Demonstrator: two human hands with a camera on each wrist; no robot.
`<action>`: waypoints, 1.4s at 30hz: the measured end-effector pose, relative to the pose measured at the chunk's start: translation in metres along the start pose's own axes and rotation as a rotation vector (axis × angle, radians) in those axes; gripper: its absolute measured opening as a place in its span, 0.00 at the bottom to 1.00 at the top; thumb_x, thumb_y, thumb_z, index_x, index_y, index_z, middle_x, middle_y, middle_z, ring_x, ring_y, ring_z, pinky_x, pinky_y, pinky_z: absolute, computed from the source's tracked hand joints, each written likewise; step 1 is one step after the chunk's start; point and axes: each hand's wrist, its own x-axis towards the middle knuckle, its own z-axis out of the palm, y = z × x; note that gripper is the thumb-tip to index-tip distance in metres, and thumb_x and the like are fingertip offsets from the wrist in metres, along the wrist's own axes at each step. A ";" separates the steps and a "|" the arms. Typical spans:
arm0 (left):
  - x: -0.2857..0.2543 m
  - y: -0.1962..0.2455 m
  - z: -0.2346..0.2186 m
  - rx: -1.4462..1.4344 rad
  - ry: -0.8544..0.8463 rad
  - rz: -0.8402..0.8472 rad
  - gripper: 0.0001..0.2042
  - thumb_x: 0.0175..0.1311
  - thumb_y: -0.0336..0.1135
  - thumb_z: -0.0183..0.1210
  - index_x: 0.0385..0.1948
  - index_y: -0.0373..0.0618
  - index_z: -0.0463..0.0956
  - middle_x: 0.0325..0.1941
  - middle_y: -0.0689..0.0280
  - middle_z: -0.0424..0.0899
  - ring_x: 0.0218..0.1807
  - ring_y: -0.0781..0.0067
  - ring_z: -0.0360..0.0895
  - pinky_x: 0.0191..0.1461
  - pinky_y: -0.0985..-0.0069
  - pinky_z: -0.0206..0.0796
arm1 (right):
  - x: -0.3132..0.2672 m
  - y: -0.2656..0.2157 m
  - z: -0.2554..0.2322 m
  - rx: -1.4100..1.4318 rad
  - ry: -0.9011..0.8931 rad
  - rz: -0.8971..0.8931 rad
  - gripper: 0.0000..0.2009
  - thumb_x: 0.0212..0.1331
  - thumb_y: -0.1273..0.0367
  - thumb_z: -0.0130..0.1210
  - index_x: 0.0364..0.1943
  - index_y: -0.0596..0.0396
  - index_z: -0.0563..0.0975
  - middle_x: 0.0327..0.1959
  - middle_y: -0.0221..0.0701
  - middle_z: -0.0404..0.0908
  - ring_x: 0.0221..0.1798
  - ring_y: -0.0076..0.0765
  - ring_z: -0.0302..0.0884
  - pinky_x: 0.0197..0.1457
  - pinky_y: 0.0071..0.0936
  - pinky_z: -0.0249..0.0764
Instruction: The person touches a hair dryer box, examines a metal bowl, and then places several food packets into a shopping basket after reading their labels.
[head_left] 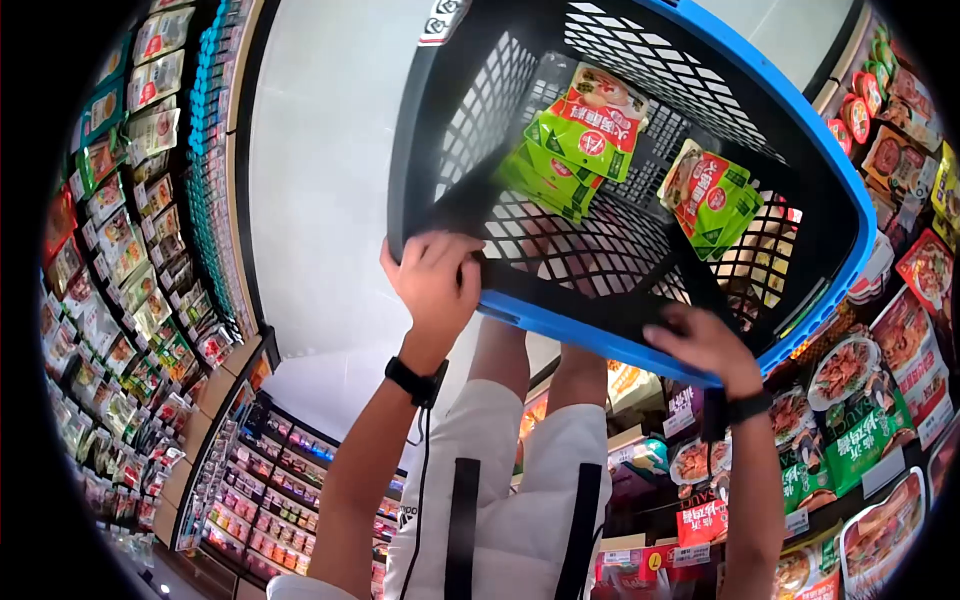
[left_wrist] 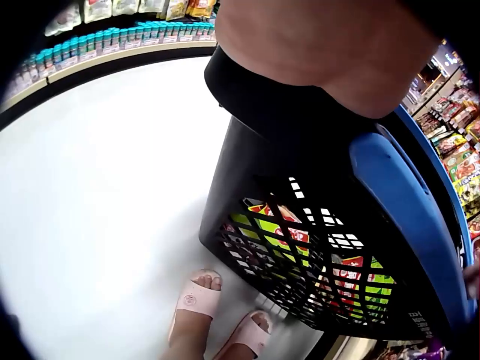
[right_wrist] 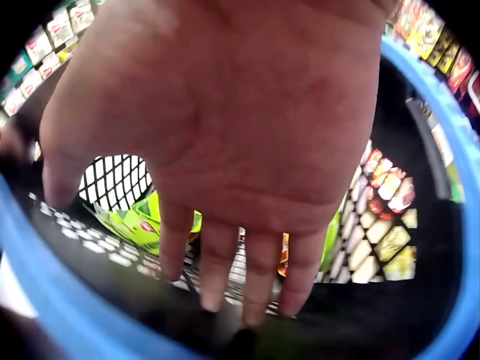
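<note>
A black mesh shopping basket with a blue rim [head_left: 590, 343] is tilted in front of the body in the head view. The left hand [head_left: 435, 275] grips its near left edge, fingers curled over the dark rim. Over the near right edge is the right hand [head_left: 705, 345], and in the right wrist view that hand [right_wrist: 232, 127] has its fingers extended, holding nothing; contact with the rim cannot be told. Inside the basket lie a pile of green and red packets [head_left: 590, 135] and a smaller group of similar packets [head_left: 710, 200]. The left wrist view shows the basket's blue handle [left_wrist: 405, 202].
Shelves of hanging packets [head_left: 120, 240] stand on the left, beside a pale floor [head_left: 320, 170]. Sauce packets [head_left: 850, 440] fill shelves close on the right. Below the basket, feet in pink sandals [left_wrist: 199, 298] stand on the floor. More stocked shelves [head_left: 275, 490] curve behind.
</note>
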 end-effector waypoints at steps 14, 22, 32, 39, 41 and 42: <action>-0.018 -0.015 0.013 -0.105 0.034 -0.030 0.11 0.42 0.22 0.49 0.22 0.51 0.79 0.28 0.73 0.82 0.41 0.65 0.75 0.53 0.65 0.50 | 0.258 -0.081 0.075 -0.467 0.193 -0.361 0.22 0.60 0.49 0.46 0.43 0.52 0.77 0.37 0.36 0.79 0.39 0.45 0.80 0.44 0.40 0.75; -0.008 -0.012 0.008 -0.138 0.024 -0.048 0.10 0.43 0.22 0.49 0.22 0.51 0.79 0.27 0.72 0.81 0.40 0.65 0.75 0.55 0.62 0.52 | 0.262 -0.037 0.029 -0.571 0.514 0.006 0.18 0.57 0.61 0.52 0.51 0.50 0.71 0.44 0.37 0.75 0.46 0.54 0.74 0.46 0.46 0.74; -0.014 -0.018 0.008 -0.111 0.004 0.018 0.07 0.45 0.25 0.52 0.20 0.52 0.78 0.26 0.71 0.79 0.41 0.63 0.74 0.55 0.61 0.55 | 0.312 -0.016 0.014 -0.501 0.466 -0.042 0.29 0.56 0.74 0.49 0.65 0.47 0.59 0.64 0.47 0.63 0.53 0.56 0.75 0.45 0.43 0.78; -0.011 -0.007 -0.005 -0.122 -0.025 0.024 0.06 0.49 0.29 0.57 0.25 0.57 0.79 0.34 0.75 0.80 0.47 0.71 0.72 0.66 0.49 0.40 | 0.124 -0.068 -0.002 0.920 0.519 -0.128 0.10 0.68 0.67 0.43 0.42 0.62 0.70 0.29 0.34 0.77 0.23 0.35 0.81 0.23 0.24 0.76; -0.007 0.008 -0.021 -0.162 -0.060 -0.034 0.05 0.52 0.31 0.56 0.28 0.56 0.79 0.36 0.74 0.80 0.49 0.70 0.72 0.66 0.47 0.39 | 0.048 -0.067 0.021 0.920 0.560 -0.237 0.10 0.67 0.68 0.45 0.43 0.60 0.72 0.31 0.30 0.76 0.33 0.31 0.80 0.29 0.25 0.78; -0.007 0.011 -0.026 -0.165 -0.051 -0.062 0.11 0.52 0.32 0.57 0.38 0.56 0.78 0.44 0.73 0.79 0.53 0.69 0.71 0.65 0.45 0.40 | 0.005 -0.072 0.035 0.862 0.640 -0.300 0.10 0.66 0.68 0.45 0.43 0.60 0.73 0.33 0.28 0.77 0.37 0.29 0.79 0.31 0.26 0.79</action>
